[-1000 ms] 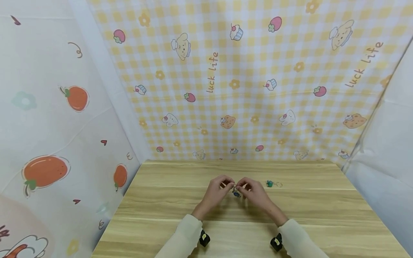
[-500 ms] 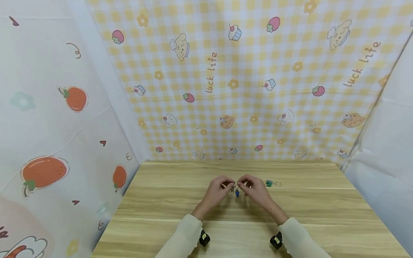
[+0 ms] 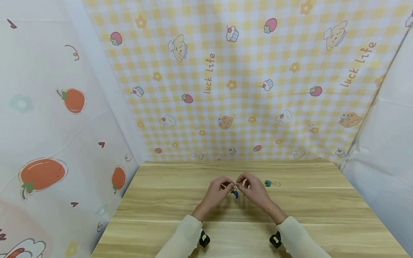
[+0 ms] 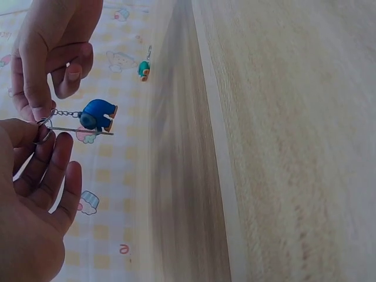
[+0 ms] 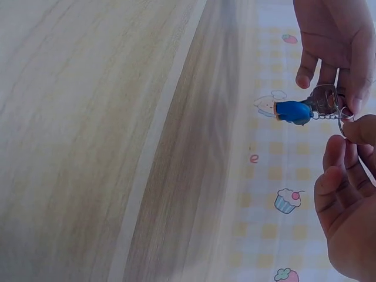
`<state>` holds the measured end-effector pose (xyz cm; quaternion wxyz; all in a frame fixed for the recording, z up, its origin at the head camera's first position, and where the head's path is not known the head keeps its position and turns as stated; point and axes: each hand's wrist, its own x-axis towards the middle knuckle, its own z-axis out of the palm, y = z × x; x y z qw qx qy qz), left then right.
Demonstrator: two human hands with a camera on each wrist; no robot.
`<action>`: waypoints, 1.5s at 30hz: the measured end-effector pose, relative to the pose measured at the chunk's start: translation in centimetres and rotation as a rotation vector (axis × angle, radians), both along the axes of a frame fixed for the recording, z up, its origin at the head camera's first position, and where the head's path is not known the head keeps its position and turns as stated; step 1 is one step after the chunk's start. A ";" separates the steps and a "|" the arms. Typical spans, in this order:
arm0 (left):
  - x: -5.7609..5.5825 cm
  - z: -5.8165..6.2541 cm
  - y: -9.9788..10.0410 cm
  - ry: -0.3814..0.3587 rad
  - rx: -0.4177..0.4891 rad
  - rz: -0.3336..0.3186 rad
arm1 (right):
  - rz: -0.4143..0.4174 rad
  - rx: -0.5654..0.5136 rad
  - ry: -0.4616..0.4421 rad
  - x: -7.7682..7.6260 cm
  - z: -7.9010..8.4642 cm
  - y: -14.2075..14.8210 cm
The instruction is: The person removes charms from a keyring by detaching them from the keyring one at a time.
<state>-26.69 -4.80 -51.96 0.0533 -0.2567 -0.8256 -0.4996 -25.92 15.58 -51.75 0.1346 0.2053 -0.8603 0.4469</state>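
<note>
A blue figurine keychain (image 4: 97, 114) hangs by a short chain from a metal split ring (image 5: 342, 124) between the two hands. My left hand (image 3: 220, 191) pinches the ring with thumb and fingertips. From the other side my right hand (image 3: 255, 191) pinches it too, its fingertips close to the left ones. A silver key (image 5: 324, 98) with a wide head dangles beside the figurine, also at the ring. Fingertips partly cover the ring, so whether the key is threaded on it cannot be told. Both hands are held above the wooden table (image 3: 180, 172).
To the right of the right hand lies a green figurine keychain (image 3: 268, 183) with its own metal ring (image 3: 277, 184). Behind the table hangs a yellow checked cloth (image 3: 245, 107), with a white printed cloth (image 3: 90, 157) at the left.
The blue figurine has swung and turned beneath the fingers. My right hand has shifted slightly at the ring, while the left has stayed nearly still.
</note>
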 end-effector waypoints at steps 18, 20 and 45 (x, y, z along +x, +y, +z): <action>0.0 -0.4 -0.1 -0.013 0.004 -0.021 | 0.005 0.074 0.042 -0.2 -0.1 0.0; 0.0 -0.6 -0.1 -0.008 0.005 -0.025 | 0.011 0.082 0.060 -0.3 -0.2 0.0; 0.4 -0.1 0.4 -0.023 -0.016 0.009 | 0.135 0.132 0.093 -0.3 -0.8 0.6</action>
